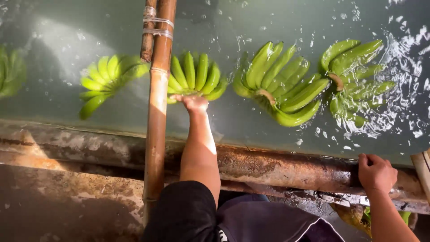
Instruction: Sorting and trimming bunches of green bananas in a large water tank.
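Light's pretty uneven from where I'm watching: strong sun hits the water (394, 67) at upper right and throws white glare and sparkle off the ripples, while the concrete wall (67, 201) at lower left sits in dull brown shade. There's a hazy bright patch washing out the upper left, so the far-left banana bunch (11, 71) looks soft and faded. The middle bunches (277, 85) stay crisp.

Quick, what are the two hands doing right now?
Left hand: closed on the base of a green banana bunch floating in the water.
Right hand: fingers curled over the tank's rusty edge, holding no fruit.
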